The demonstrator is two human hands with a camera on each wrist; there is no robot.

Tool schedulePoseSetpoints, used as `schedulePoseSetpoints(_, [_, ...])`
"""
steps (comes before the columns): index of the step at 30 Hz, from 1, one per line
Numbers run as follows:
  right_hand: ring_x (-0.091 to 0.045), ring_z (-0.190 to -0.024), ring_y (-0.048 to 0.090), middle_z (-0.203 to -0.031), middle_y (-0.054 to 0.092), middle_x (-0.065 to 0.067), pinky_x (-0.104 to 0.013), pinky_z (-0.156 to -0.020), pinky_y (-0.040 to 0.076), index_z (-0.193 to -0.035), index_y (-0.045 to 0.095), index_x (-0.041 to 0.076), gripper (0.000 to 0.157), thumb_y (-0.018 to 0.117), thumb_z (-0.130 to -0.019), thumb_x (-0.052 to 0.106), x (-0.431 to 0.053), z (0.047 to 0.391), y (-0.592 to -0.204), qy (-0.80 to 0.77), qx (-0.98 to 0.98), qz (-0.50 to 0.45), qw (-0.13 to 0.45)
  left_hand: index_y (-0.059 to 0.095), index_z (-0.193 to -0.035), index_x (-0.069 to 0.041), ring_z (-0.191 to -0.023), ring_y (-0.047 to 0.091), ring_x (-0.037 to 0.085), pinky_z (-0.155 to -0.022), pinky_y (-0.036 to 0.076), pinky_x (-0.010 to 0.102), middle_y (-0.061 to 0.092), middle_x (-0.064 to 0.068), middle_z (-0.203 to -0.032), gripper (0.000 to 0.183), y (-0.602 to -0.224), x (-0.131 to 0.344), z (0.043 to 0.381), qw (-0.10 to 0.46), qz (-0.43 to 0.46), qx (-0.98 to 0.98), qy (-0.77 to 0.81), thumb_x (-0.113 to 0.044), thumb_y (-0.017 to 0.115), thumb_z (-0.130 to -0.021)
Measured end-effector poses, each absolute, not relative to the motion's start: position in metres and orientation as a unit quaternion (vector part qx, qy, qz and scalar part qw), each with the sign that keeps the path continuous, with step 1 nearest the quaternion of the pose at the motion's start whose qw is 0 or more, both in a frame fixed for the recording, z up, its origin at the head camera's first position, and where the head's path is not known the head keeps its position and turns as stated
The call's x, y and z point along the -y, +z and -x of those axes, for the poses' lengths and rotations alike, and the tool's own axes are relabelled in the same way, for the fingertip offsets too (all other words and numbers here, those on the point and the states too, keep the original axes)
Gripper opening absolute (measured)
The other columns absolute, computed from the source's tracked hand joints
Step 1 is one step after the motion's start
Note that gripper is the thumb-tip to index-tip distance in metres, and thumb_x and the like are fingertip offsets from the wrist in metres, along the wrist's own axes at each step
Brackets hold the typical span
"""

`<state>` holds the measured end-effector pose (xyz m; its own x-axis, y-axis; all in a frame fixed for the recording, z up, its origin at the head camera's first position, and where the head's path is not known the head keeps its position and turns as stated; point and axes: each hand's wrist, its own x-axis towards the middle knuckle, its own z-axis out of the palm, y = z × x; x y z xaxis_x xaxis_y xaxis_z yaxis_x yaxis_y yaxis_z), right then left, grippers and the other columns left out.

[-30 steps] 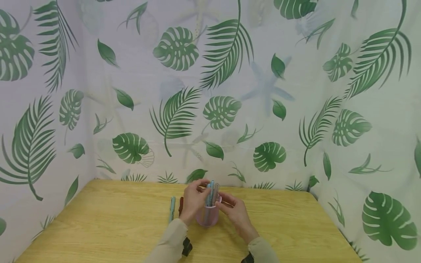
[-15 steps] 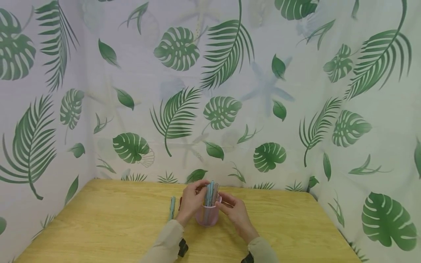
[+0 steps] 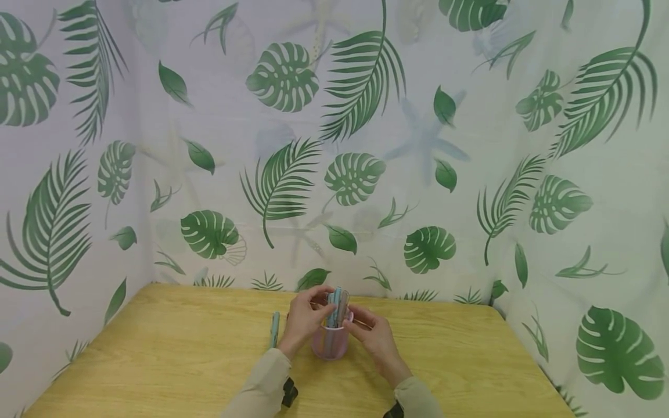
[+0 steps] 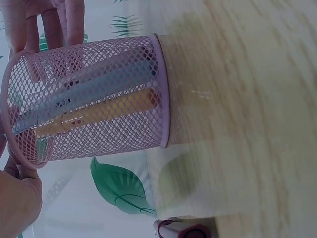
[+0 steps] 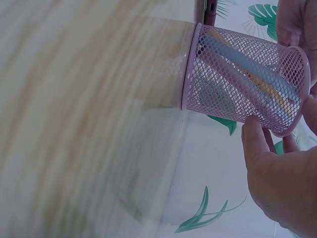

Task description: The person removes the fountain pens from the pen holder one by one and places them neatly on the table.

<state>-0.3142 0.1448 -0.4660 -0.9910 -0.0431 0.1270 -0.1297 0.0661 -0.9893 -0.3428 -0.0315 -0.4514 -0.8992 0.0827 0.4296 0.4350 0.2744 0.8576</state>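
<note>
A pink mesh pen holder [image 3: 329,346] stands upright on the table, with several pens inside. Light blue pens [image 3: 333,316] and a greyish clear pen [image 3: 342,309] rise above its rim, and a yellow pen [image 4: 99,111] shows through the mesh. My left hand [image 3: 303,319] is over the rim's left side, thumb and fingers pinching at a light blue pen's upper part. With my right hand [image 3: 377,342] I hold the holder's right side at the rim, thumb [image 5: 253,131] on the mesh and fingers behind.
A pale teal pen [image 3: 274,330] lies on the wooden table [image 3: 172,360], left of my left hand. Beside it a dark red pen [image 4: 185,229] is mostly hidden behind that hand in the head view. A leaf-patterned cloth [image 3: 366,232] stands behind the table.
My left hand and sleeve have shifted slightly left, covering more of the dark red pen. The right hand still holds the pen holder in the same place.
</note>
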Motion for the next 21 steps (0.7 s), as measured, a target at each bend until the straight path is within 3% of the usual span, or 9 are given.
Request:
schedulePoseSetpoints(13, [-0.037, -0.127, 0.054, -0.141, 0.053, -0.021, -0.041, -0.102, 0.049, -0.136, 0.055, 0.000, 0.048, 0.069, -0.093, 0.017, -0.1444, 0.3128, -0.4662, 0.674, 0.736, -0.060, 0.021, 0.069, -0.118, -0.008, -0.090, 0.069, 0.020, -0.075, 0.055, 0.023, 0.073, 0.013, -0.105, 0.030, -0.4521, 0.0366, 0.3430, 0.150, 0.185, 0.774, -0.587, -0.005, 0.070, -0.089])
schedulePoseSetpoints(21, [-0.037, -0.126, 0.056, -0.140, 0.055, -0.021, -0.040, -0.101, 0.050, -0.135, 0.056, 0.000, 0.049, 0.070, -0.091, 0.016, -0.1440, 0.3139, -0.4647, 0.679, 0.732, -0.051, 0.022, 0.068, -0.120, -0.012, -0.096, 0.067, 0.021, -0.083, 0.057, 0.031, 0.071, 0.012, -0.107, 0.030, -0.4499, 0.0367, 0.3449, 0.174, 0.180, 0.764, -0.594, -0.009, 0.070, -0.090])
